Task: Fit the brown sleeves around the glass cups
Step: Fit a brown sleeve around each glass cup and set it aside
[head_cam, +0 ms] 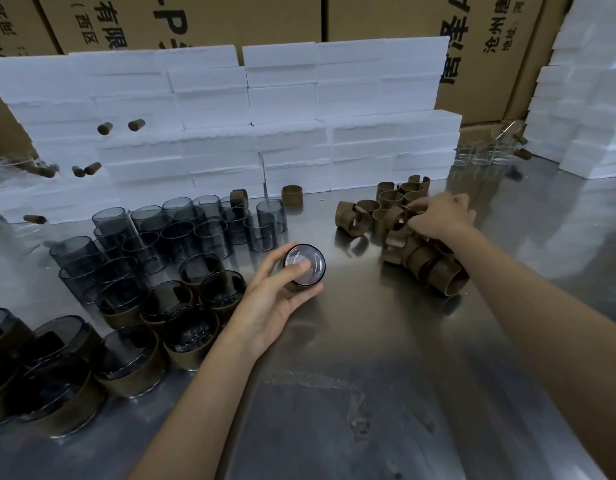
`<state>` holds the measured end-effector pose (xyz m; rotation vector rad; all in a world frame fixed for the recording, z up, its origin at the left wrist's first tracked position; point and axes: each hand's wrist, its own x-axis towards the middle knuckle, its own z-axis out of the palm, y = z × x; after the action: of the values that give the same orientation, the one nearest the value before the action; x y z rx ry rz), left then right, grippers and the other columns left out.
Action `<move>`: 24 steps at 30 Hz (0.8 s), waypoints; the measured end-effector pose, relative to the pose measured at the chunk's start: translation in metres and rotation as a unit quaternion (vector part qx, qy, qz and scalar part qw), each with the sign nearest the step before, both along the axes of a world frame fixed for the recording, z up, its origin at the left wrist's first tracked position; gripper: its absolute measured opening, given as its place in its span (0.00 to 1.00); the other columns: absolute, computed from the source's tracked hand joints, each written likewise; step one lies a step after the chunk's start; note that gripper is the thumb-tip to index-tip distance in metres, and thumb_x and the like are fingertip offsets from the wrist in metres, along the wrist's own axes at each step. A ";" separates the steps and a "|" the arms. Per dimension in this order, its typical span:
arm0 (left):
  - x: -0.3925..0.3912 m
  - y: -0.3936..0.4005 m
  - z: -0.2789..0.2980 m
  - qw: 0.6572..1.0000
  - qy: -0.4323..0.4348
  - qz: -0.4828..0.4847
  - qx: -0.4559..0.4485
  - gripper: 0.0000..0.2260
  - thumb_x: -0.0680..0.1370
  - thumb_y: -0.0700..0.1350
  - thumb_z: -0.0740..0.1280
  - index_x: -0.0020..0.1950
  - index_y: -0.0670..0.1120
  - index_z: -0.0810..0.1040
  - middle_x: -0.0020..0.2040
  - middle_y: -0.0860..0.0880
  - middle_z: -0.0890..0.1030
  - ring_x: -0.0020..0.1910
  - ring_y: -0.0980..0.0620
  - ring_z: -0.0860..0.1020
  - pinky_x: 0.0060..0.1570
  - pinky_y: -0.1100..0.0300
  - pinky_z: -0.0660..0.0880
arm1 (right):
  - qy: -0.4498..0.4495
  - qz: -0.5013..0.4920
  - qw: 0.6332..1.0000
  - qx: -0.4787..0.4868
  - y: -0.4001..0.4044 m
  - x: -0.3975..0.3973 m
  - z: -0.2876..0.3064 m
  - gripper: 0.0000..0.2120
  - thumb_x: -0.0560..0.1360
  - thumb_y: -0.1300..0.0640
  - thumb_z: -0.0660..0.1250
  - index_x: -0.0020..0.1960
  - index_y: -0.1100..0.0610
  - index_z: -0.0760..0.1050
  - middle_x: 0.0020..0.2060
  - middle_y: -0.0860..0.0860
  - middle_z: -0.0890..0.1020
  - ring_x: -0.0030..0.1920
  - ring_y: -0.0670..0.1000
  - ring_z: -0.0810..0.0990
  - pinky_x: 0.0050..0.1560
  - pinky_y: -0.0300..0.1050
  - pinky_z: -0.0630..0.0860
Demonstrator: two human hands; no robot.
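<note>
A broad bare stretch of the steel table [334, 358] lay between both forearms. The left hand [272, 299] gripped a smoky glass cup [304, 266] tipped on its side, base toward the camera. The right hand [438, 216] reached forward, fingers pinching into the brown sleeves [396, 220] heaped beside it.

**Background around the worktop**

Worktop [386, 358]: bare brushed metal, scuffed and smudged, glare patches toward the right.

White foam blocks [282, 109]: stacked in a wall, several courses high, along the far edge, beyond the fingers. A second foam stack [586, 98] rises at the far right.

Cardboard cartons [386, 19]: brown, printed with black characters, standing behind the foam wall, filling the top of view.

Small brown cork-like stubs [137, 125]: appear against the foam at far left; blurred.
</note>
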<state>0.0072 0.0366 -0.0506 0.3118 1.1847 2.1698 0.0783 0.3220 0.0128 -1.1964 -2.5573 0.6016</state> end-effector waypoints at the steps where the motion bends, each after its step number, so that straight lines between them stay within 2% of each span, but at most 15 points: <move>1: -0.001 0.000 -0.001 1.000 0.001 -0.006 0.001 0.21 0.68 0.37 0.78 0.60 0.48 0.85 0.68 0.38 0.79 0.53 0.44 0.86 0.49 0.51 0.83 | -0.012 0.004 1.000 0.004 0.003 -0.003 -0.001 0.19 0.78 0.55 0.67 0.68 0.44 0.79 0.68 0.57 0.74 0.75 0.59 0.59 0.73 0.54 0.58; 3: -0.001 -0.001 0.000 1.000 0.005 -0.017 0.002 0.21 0.68 0.37 0.80 0.59 0.48 0.86 0.66 0.40 0.80 0.54 0.44 0.86 0.49 0.51 0.83 | 0.011 -0.001 1.000 0.024 0.005 -0.008 -0.005 0.16 0.79 0.54 0.68 0.65 0.44 0.81 0.67 0.56 0.77 0.74 0.59 0.61 0.72 0.53 0.59; 6: -0.001 -0.001 0.001 1.000 0.005 -0.023 0.006 0.21 0.67 0.39 0.79 0.59 0.49 0.86 0.64 0.41 0.81 0.55 0.44 0.86 0.49 0.50 0.83 | 0.097 -0.002 0.994 0.055 -0.002 -0.009 -0.005 0.14 0.80 0.55 0.65 0.62 0.46 0.84 0.64 0.53 0.82 0.72 0.59 0.67 0.71 0.52 0.62; 8: -0.001 -0.001 0.001 1.000 0.003 -0.022 0.009 0.22 0.67 0.40 0.80 0.61 0.50 0.86 0.64 0.42 0.80 0.55 0.44 0.86 0.50 0.50 0.83 | 0.156 0.038 0.983 0.088 -0.016 -0.008 0.002 0.15 0.79 0.57 0.64 0.60 0.47 0.85 0.61 0.51 0.84 0.69 0.57 0.72 0.69 0.51 0.67; 10: 0.000 0.000 0.002 1.000 -0.002 -0.016 0.010 0.23 0.67 0.42 0.81 0.62 0.50 0.85 0.63 0.43 0.82 0.56 0.45 0.85 0.50 0.50 0.83 | 0.191 0.116 0.972 0.074 -0.041 -0.006 0.014 0.15 0.78 0.60 0.64 0.58 0.50 0.85 0.57 0.51 0.86 0.62 0.54 0.80 0.61 0.46 0.75; 12: 0.001 0.001 0.003 1.000 -0.006 -0.006 0.009 0.24 0.67 0.46 0.80 0.63 0.48 0.84 0.61 0.42 0.83 0.57 0.45 0.84 0.50 0.51 0.83 | 0.185 0.216 0.959 0.013 -0.072 -0.002 0.023 0.13 0.77 0.62 0.64 0.52 0.51 0.86 0.50 0.53 0.88 0.48 0.47 0.85 0.51 0.41 0.80; 13: 0.002 0.000 0.004 1.000 -0.006 -0.002 0.010 0.25 0.67 0.48 0.79 0.64 0.47 0.83 0.62 0.42 0.83 0.59 0.44 0.83 0.50 0.51 0.83 | 0.164 0.263 0.951 -0.007 -0.090 0.000 0.024 0.12 0.77 0.63 0.65 0.49 0.50 0.85 0.47 0.54 0.88 0.42 0.46 0.85 0.47 0.40 0.81; 14: 0.003 0.000 0.005 1.000 -0.002 -0.002 0.012 0.26 0.68 0.49 0.79 0.65 0.46 0.81 0.63 0.41 0.82 0.62 0.43 0.82 0.51 0.51 0.83 | 0.137 0.298 0.945 0.002 -0.106 0.002 0.023 0.12 0.77 0.62 0.65 0.49 0.50 0.85 0.45 0.54 0.88 0.39 0.47 0.85 0.46 0.42 0.80; 17: 0.006 -0.002 0.006 1.000 0.023 -0.007 0.013 0.29 0.72 0.51 0.77 0.70 0.44 0.77 0.64 0.38 0.81 0.64 0.43 0.81 0.56 0.51 0.82 | 0.081 0.338 0.931 0.109 -0.141 0.003 0.011 0.15 0.79 0.59 0.65 0.62 0.49 0.83 0.50 0.51 0.87 0.48 0.52 0.82 0.48 0.45 0.76; 19: 0.007 -0.003 0.007 0.999 0.036 -0.005 0.009 0.27 0.74 0.50 0.75 0.71 0.43 0.77 0.66 0.34 0.79 0.63 0.43 0.80 0.56 0.52 0.81 | 0.070 0.330 0.930 0.144 -0.155 0.003 0.004 0.17 0.79 0.58 0.62 0.64 0.46 0.80 0.50 0.52 0.86 0.51 0.57 0.82 0.49 0.50 0.79; 20: 0.007 -0.003 0.007 0.999 0.039 -0.004 0.011 0.26 0.75 0.49 0.74 0.71 0.43 0.77 0.66 0.34 0.79 0.62 0.43 0.80 0.56 0.53 0.81 | 0.069 0.328 0.931 0.145 -0.159 0.003 0.002 0.17 0.79 0.58 0.62 0.64 0.46 0.80 0.48 0.51 0.86 0.50 0.57 0.82 0.48 0.51 0.79; 22: 0.006 -0.002 0.008 0.999 0.044 -0.002 0.019 0.25 0.74 0.47 0.74 0.71 0.42 0.76 0.65 0.36 0.80 0.62 0.44 0.81 0.56 0.53 0.81 | 0.084 0.329 0.935 0.099 -0.160 0.004 0.000 0.16 0.79 0.58 0.62 0.60 0.45 0.82 0.38 0.47 0.83 0.41 0.51 0.80 0.43 0.48 0.77; 24: 0.005 -0.001 0.007 0.999 0.041 0.001 0.021 0.26 0.74 0.46 0.74 0.71 0.41 0.76 0.66 0.35 0.80 0.64 0.43 0.81 0.59 0.50 0.81 | 0.132 0.316 0.940 0.000 -0.157 0.006 0.001 0.14 0.78 0.55 0.64 0.56 0.42 0.84 0.33 0.46 0.82 0.36 0.47 0.78 0.41 0.46 0.76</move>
<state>0.0122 0.0352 -0.0437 0.4212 1.1859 2.2037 0.0838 0.1650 0.0137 -0.2308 -2.6675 0.8203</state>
